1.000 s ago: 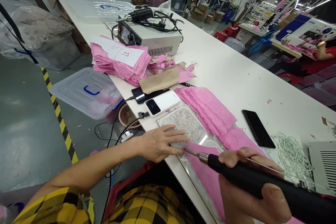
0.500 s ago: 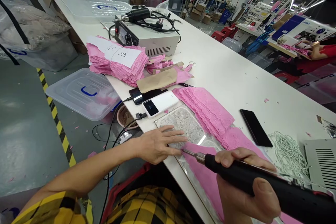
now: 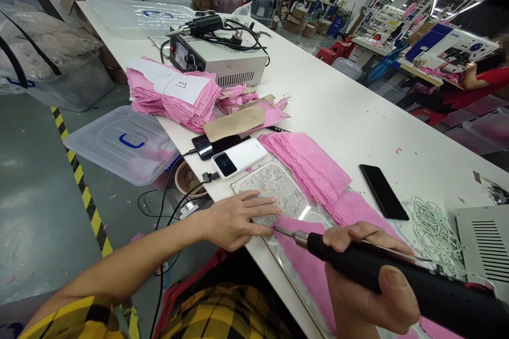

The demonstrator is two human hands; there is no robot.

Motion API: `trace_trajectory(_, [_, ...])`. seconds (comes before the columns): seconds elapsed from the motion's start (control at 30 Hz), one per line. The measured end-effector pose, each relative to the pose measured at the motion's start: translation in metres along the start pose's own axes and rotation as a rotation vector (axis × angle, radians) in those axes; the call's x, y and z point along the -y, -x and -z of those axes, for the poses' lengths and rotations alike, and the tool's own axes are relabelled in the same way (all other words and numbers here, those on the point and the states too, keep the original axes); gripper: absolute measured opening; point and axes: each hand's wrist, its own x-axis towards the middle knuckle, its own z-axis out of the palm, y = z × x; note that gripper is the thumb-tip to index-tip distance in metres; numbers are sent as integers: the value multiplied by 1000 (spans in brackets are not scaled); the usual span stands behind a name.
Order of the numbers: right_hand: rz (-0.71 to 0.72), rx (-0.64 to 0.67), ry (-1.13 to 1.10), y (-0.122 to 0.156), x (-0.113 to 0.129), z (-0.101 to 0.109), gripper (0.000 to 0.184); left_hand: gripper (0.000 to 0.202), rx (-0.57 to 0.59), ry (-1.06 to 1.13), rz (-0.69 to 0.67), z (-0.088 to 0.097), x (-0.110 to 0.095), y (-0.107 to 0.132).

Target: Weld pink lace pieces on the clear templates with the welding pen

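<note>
My left hand (image 3: 234,221) lies flat with fingers stretched out over a worn clear-covered board (image 3: 274,190) at the table edge. Its fingertips are at the upper corner of a pink fabric piece (image 3: 304,259). In my right hand (image 3: 374,280) is a thick black electric hand tool (image 3: 358,265), fingers wrapped round its body. The tool's slim metal tip meets the fabric's corner, right beside my left fingertips. Behind it, a layered stack of pink scallop-edged fabric (image 3: 310,169) lies along the board. Part of the fabric is hidden under my right hand and the tool.
A white power bank (image 3: 240,157) and a dark phone (image 3: 384,190) lie on the table (image 3: 318,90). Farther back are tied pink pieces (image 3: 170,95) and a control box (image 3: 222,58) carrying another tool. Elastic cords (image 3: 433,228) lie right. Cables (image 3: 163,254) hang off the left edge.
The whole view has shifted slightly left. My hands, the tool and the pink fabric keep nearly the same positions relative to each other.
</note>
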Motion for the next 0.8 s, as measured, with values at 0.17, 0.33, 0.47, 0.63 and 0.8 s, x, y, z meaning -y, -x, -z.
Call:
trace_trajectory(0.17, [-7,13,-10,1,-1,1,14,38,-2,3,3,-1,0,0])
trace_trajectory(0.33, [-2,13,-17,1,-3,3,13,38,-18,3,-1,-1,0,0])
trace_trajectory(0.47, [7,30,15,1,-1,1,12,38,-37,0,-5,-1,0,0])
trace_trajectory(0.63, [-19,1,6,-1,0,-1,12,39,-44,-1,-7,-1,0,0])
trace_trajectory(0.8, [42,-104,20,-8,-2,6,15,44,-58,30,5,1,-2,0])
